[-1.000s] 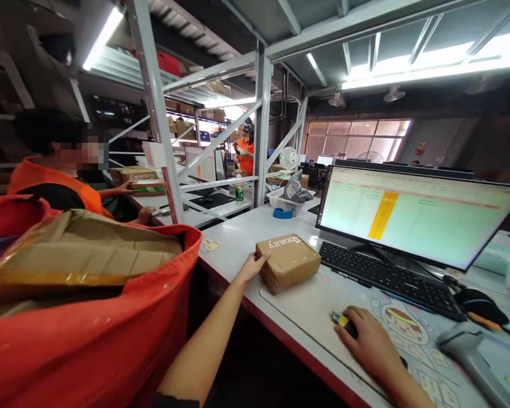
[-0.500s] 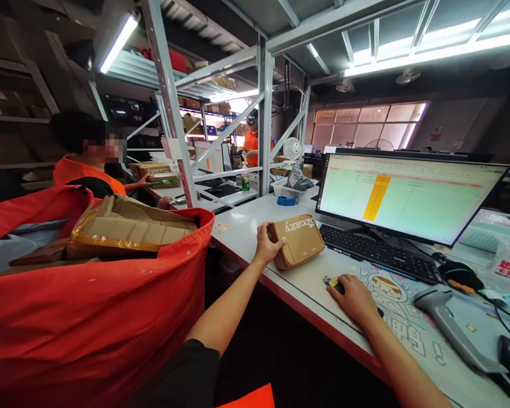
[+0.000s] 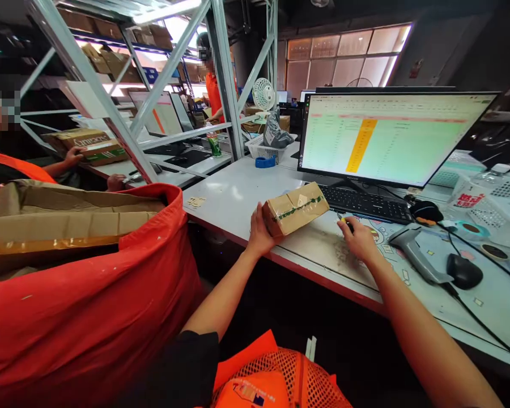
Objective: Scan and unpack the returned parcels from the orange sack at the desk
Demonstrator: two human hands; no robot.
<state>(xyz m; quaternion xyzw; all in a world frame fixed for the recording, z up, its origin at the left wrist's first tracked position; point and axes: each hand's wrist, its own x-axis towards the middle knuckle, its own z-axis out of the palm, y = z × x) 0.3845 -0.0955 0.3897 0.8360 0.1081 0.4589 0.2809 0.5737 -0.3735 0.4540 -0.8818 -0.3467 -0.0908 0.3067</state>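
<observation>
My left hand (image 3: 261, 233) grips the left end of a small brown cardboard box (image 3: 300, 208), which tilts above the desk's front edge. A strip of green-patterned tape runs along the face turned up, and a clear shine lies over it. To the right of the box, my right hand (image 3: 359, 238) is closed around a small yellow-and-black utility knife (image 3: 345, 222), its tip pointing up and left toward the box. The knife and the box are apart. Part of the knife's handle is hidden by my fingers.
A red bag (image 3: 153, 272) full of cartons stands at the left. Behind the box are a keyboard (image 3: 365, 203) and a monitor (image 3: 391, 141). A grey barcode scanner (image 3: 420, 258) and a black mouse (image 3: 464, 271) lie at the right. A co-worker handles a carton (image 3: 97, 148) beyond the rack.
My left hand has turned the box, so its taped face shows instead of the printed one. My right hand has lifted the knife off the mat. The view has tilted down and turned right.
</observation>
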